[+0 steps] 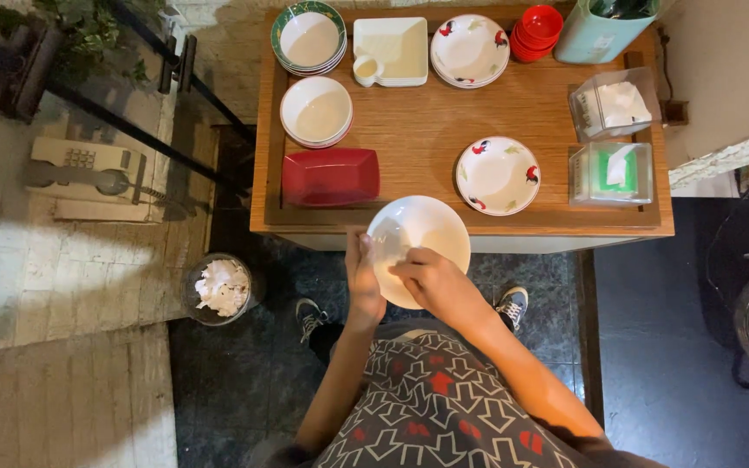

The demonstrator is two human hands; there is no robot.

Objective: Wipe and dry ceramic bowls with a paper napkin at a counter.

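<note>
Gripping white bowl (422,230) rim, left hand (363,282), right hand (431,279) inside it

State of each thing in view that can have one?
White bowl: held at the table edge, tilted.
Left hand: gripping the bowl's rim.
Right hand: pressed inside the bowl.
Tissue boxes: tissue sticking out.
Bin: holds crumpled tissue.
Phone: handset on cradle.

Teal container (604,30) cut by top edge
</note>
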